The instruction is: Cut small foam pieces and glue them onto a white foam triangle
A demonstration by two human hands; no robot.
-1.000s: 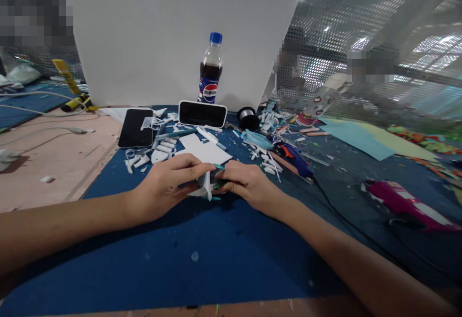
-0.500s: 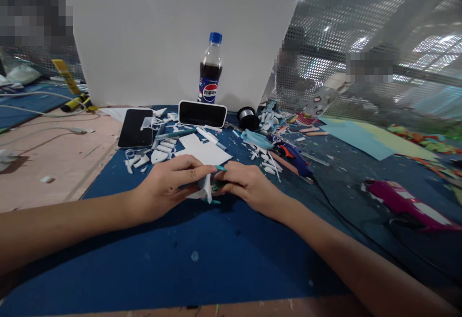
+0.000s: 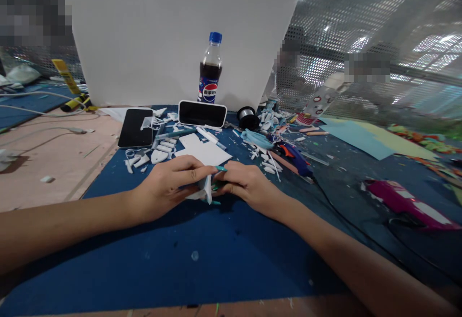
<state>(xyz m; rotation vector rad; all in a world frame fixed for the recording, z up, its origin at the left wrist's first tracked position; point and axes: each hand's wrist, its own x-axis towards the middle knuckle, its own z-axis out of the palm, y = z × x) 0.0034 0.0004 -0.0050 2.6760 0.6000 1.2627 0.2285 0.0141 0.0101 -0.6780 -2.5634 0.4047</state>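
Observation:
Both hands meet at the middle of the blue mat (image 3: 195, 278). My left hand (image 3: 169, 187) is closed on a small white piece (image 3: 207, 189) with thin, pointed flaps, like foam or paper; its exact kind does not show. From the other side my right hand (image 3: 247, 182) pinches at the same piece, its fingertips against those of the left. The fingers cover much of it. Just beyond the hands lies a flat white sheet (image 3: 205, 152).
Behind stand a cola bottle (image 3: 210, 74) and a propped phone (image 3: 202, 114). A tablet-like device (image 3: 136, 128) lies left among white scraps. To the right are a wire spool (image 3: 248, 118), a blue glue gun (image 3: 296, 159) with a cable, and a magenta device (image 3: 407, 204).
The white piece has shifted very slightly between the fingertips. Both hands stay in nearly the same place.

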